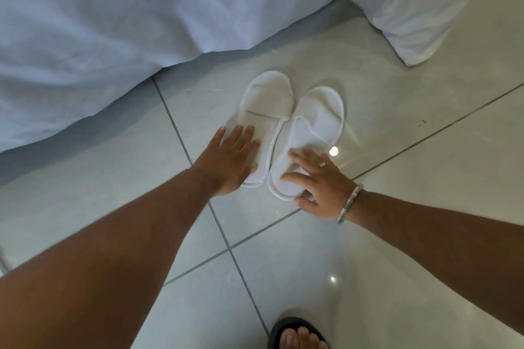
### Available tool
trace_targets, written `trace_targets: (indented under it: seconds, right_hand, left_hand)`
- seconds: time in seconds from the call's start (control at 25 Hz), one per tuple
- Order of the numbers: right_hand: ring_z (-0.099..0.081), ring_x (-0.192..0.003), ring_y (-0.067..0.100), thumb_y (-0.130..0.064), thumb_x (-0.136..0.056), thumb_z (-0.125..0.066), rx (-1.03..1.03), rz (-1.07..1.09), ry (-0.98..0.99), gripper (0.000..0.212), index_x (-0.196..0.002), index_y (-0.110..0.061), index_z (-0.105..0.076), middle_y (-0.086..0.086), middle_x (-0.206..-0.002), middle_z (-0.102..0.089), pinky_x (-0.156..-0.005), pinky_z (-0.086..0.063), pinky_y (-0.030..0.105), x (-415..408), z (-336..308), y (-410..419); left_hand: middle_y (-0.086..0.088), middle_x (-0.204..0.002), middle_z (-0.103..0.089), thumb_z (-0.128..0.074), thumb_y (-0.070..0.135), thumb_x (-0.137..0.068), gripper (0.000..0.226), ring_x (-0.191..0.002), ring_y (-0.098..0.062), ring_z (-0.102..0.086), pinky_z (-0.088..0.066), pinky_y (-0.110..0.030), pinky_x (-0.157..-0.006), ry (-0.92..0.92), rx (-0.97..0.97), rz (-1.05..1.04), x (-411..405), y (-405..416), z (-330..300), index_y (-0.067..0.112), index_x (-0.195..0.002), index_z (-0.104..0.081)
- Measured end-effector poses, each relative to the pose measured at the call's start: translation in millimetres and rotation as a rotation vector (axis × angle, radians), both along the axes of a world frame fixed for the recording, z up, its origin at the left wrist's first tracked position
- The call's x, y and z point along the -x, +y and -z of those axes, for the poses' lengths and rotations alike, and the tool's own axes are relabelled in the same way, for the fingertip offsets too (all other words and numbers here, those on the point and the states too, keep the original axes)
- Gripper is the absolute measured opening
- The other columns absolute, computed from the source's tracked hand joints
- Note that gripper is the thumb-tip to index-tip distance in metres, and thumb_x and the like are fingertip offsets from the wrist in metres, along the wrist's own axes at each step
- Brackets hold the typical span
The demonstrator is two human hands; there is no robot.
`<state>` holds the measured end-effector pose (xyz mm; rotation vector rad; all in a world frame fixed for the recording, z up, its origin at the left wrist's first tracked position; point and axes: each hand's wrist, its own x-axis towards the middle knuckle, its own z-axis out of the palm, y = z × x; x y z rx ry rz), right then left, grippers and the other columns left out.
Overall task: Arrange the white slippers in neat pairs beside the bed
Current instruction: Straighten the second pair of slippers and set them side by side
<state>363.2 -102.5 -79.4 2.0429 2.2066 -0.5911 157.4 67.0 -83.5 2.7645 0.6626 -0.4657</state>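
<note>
Tiled floor beside bed: paired slippers under flat hands.

Soft, dim, cool light fills the room. Two small round glare spots shine on the glossy floor tiles, one just beside the right slipper. A faint shadow lies under the edge of the bed sheet. The wide lens bends the tile lines and stretches the forearms near the edges. Focus is fairly sharp throughout.
</note>
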Motion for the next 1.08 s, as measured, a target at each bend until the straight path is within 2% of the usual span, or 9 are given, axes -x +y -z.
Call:
trace_targets:
  seconds: [0.12,0.24,0.36,0.44,0.56,0.68,0.84,0.96,1.08]
  right_hand:
    - [-0.021,-0.144,0.038,-0.039,-0.076,-0.066,0.036,0.009,0.097,0.059,-0.130,-0.021,-0.052,0.012,-0.156,-0.028,-0.109,-0.026,0.055,-7.3,-4.9,13.9]
    - [-0.035,-0.139,0.033,-0.035,-0.082,-0.064,-0.090,-0.029,0.192,0.056,-0.131,-0.012,-0.052,0.016,-0.149,-0.040,-0.110,-0.035,0.048,-26.2,-9.7,14.9]
    - [-0.046,-0.130,0.035,-0.016,-0.086,-0.052,-0.218,-0.016,0.078,0.046,-0.132,-0.008,-0.052,0.017,-0.143,-0.047,-0.104,-0.043,0.050,-60.6,-20.5,55.7]
    - [-0.041,-0.133,0.036,-0.012,-0.088,-0.045,-0.152,-0.067,-0.054,0.052,-0.140,-0.011,-0.042,0.015,-0.149,-0.040,-0.105,-0.041,0.051,-76.2,-28.4,105.2]
    - [-0.023,-0.145,0.031,-0.027,-0.097,-0.038,0.071,-0.162,-0.124,0.054,-0.149,-0.018,-0.025,0.007,-0.160,-0.019,-0.117,-0.024,0.046,-69.8,-24.7,170.0]
    - [-0.027,-0.143,0.028,-0.042,-0.098,-0.028,0.125,-0.207,-0.212,0.051,-0.146,-0.027,-0.030,0.003,-0.159,-0.023,-0.116,-0.024,0.045,-61.9,-22.5,197.9]
    - [-0.032,-0.139,0.030,-0.045,-0.096,-0.029,0.080,-0.148,-0.331,0.047,-0.141,-0.034,-0.040,0.001,-0.156,-0.032,-0.113,-0.029,0.045,-103.5,-31.1,167.3]
    - [-0.032,-0.139,0.036,-0.033,-0.094,-0.048,0.002,-0.031,-0.187,0.038,-0.131,-0.030,-0.055,0.008,-0.155,-0.033,-0.113,-0.031,0.047,-123.1,-27.3,110.1]
    - [-0.049,-0.128,0.040,-0.017,-0.085,-0.062,-0.088,0.046,-0.034,0.040,-0.125,-0.020,-0.062,0.020,-0.145,-0.045,-0.102,-0.045,0.048,-104.4,-21.7,49.1]
  left_hand:
    - [-0.008,-0.167,0.008,-0.031,0.043,-0.104,0.064,-0.153,-0.026,0.009,0.008,-0.049,-0.122,0.018,-0.039,0.048,-3.2,11.6,-3.5,0.021,-0.159,-0.004]
    - [-0.010,-0.168,0.006,-0.029,0.043,-0.104,0.063,-0.153,-0.030,0.008,0.005,-0.049,-0.123,-0.016,-0.058,0.012,-1.0,4.4,-7.5,0.021,-0.158,-0.008]
    - [-0.011,-0.168,0.001,-0.030,0.041,-0.103,0.062,-0.153,-0.030,0.005,0.005,-0.044,-0.122,-0.147,-0.004,-0.083,-4.8,-21.6,-10.9,0.019,-0.158,-0.013]
    - [-0.009,-0.168,-0.003,-0.033,0.039,-0.103,0.060,-0.153,-0.030,0.001,0.003,-0.047,-0.122,-0.185,0.038,0.036,-13.8,-50.8,-6.8,0.020,-0.158,-0.016]
    - [-0.007,-0.168,-0.004,-0.029,0.042,-0.105,0.061,-0.153,-0.030,-0.004,-0.001,-0.053,-0.123,-0.132,0.020,0.183,-17.7,-76.9,1.4,0.021,-0.159,-0.010]
    - [-0.004,-0.168,0.000,-0.025,0.050,-0.104,0.064,-0.153,-0.030,-0.003,0.006,-0.055,-0.121,-0.092,-0.040,0.200,-10.4,-67.5,2.3,0.025,-0.159,-0.006]
    - [-0.007,-0.167,-0.006,-0.022,0.060,-0.099,0.072,-0.153,-0.029,-0.001,0.017,-0.053,-0.119,-0.004,-0.147,0.195,3.7,-32.8,-7.4,0.021,-0.159,-0.013]
    - [-0.013,-0.167,-0.009,-0.017,0.066,-0.095,0.083,-0.153,-0.030,-0.001,0.009,-0.053,-0.122,0.039,-0.227,0.136,7.7,-11.2,-14.6,0.013,-0.158,-0.015]
    - [-0.014,-0.167,-0.004,-0.005,0.074,-0.086,0.096,-0.154,-0.027,0.003,0.006,-0.051,-0.123,0.088,-0.188,-0.019,-6.2,-5.1,-14.2,0.009,-0.157,-0.010]
